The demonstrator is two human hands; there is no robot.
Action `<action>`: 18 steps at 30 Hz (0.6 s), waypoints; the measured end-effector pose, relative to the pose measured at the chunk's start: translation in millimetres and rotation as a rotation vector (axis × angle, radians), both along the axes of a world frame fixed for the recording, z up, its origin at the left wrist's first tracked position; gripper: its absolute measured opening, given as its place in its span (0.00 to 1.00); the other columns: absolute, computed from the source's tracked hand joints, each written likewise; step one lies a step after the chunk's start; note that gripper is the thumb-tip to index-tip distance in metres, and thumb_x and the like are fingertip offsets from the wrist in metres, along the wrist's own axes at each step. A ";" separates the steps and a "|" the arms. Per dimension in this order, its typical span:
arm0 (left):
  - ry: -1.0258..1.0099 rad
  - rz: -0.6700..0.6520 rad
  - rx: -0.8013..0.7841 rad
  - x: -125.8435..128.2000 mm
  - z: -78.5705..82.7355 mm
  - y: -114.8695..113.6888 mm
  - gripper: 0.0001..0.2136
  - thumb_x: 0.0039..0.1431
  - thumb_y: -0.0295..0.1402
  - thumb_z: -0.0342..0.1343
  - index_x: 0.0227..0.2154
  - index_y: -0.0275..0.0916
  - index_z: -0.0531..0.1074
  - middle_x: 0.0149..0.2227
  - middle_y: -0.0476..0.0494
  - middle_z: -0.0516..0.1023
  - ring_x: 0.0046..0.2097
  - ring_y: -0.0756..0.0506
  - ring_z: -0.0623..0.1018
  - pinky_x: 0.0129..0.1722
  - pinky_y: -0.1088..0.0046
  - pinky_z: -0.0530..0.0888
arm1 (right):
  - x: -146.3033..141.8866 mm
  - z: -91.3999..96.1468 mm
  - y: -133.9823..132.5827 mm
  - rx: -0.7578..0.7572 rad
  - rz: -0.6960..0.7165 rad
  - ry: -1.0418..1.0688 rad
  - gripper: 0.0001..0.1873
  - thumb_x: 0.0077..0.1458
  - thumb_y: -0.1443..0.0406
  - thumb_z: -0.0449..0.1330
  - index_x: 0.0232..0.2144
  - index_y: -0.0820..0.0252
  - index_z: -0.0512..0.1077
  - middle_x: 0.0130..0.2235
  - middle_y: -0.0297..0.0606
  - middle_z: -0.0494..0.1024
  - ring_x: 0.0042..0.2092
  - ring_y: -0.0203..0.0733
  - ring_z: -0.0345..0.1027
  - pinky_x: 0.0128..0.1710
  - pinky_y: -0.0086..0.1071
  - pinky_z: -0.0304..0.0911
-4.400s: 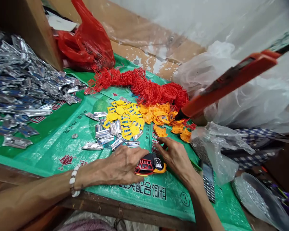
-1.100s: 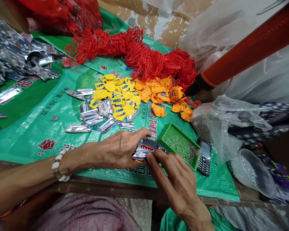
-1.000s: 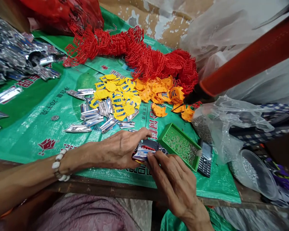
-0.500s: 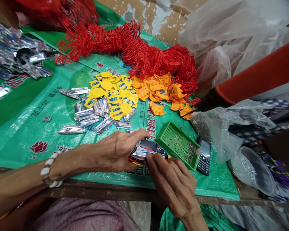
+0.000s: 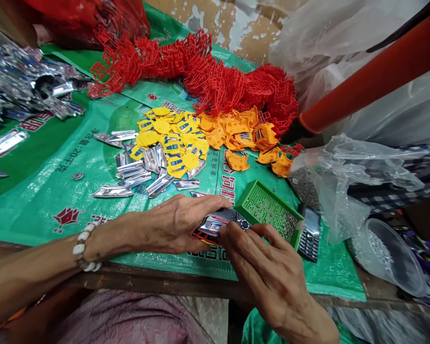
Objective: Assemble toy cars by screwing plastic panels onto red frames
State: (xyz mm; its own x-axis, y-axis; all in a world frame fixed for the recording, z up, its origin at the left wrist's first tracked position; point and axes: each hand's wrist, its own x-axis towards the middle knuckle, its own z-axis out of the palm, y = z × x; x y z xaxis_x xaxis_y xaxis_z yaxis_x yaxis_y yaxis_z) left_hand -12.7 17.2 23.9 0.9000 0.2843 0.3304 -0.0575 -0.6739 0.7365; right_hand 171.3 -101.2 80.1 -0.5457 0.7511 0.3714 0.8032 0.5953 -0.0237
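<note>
My left hand is wrapped round the far end of a small black toy vehicle just above the front of the table. A silver panel with blue and red stripes lies along its side, and red and yellow parts show beneath. Bunched fingers of my right hand press on the near end of that panel; the hand hides part of the toy. Past my left hand lie loose silver panels and a heap of yellow pieces. Close to my right hand stands a green basket holding small screws.
Orange pieces and a long pile of red plastic frames lie farther back. A keypad phone lies beside the basket. At right are a clear tub and an orange tube. More silver parts are heaped at left.
The view has shifted slightly, moving the table's contents to the right in the picture. My right hand has tilted a little, its fingertips still at the silver panel. My left hand keeps its hold.
</note>
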 end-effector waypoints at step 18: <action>0.150 0.028 -0.399 0.6 17.7 5.4 0.14 0.68 0.38 0.53 0.52 0.39 0.68 0.44 0.46 0.77 0.41 0.47 0.76 0.40 0.73 0.71 | 3.7 -22.2 -1.1 -0.026 -0.121 0.248 0.12 0.62 0.75 0.56 0.46 0.62 0.72 0.38 0.40 0.78 0.35 0.37 0.70 0.35 0.34 0.67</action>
State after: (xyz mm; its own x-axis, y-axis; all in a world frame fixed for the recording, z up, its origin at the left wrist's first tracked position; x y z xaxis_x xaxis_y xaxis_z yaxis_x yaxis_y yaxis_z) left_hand -12.1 22.6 41.6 0.9198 0.3885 0.0556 0.0844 -0.3340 0.9388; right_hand 175.0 -102.3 57.9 -0.3461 0.8165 0.4621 0.8364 0.4917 -0.2424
